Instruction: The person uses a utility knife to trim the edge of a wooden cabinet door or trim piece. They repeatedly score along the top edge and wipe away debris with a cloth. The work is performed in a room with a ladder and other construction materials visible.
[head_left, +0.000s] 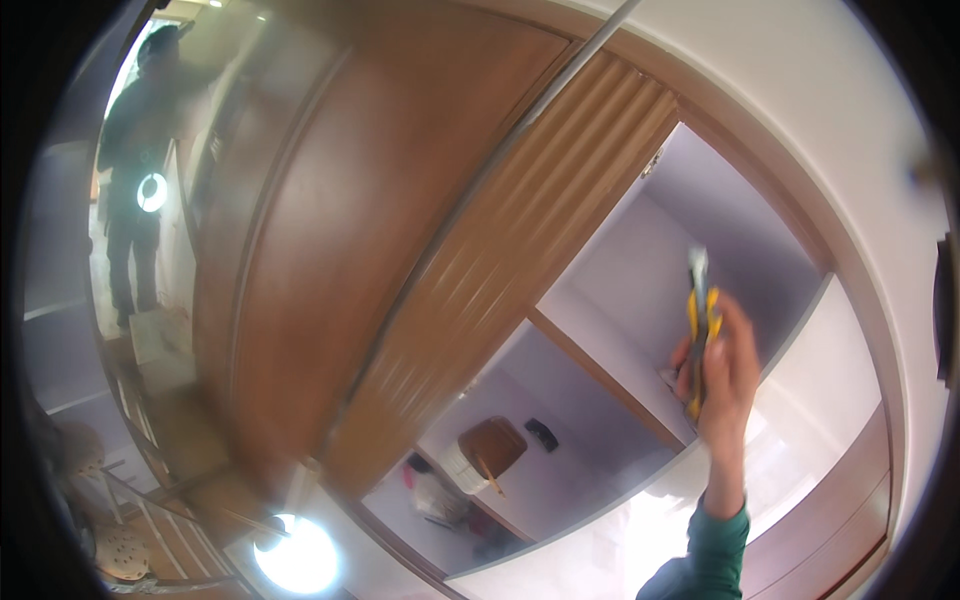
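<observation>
My right hand [715, 370] rises from the lower edge in a green sleeve, closed around a yellow and black hand tool [700, 318] with a silvery tip pointing upward. The hand is in front of an open upper compartment [615, 250] of a wooden cabinet, near its white door panel [825, 370]. Lower down, another compartment holds a brown and white container [490, 445] with a stick, a small black object [540, 434] and a pale bag [435, 488]. My left hand is out of view.
A brown ribbed panel [540, 200] and smooth wooden doors [300, 250] fill the middle, crossed by a long metal bar [430, 250]. A dark standing figure [135, 130] shows at far left, apparently mirrored. A bright lamp [295, 553] and a metal frame [140, 510] occupy the lower left.
</observation>
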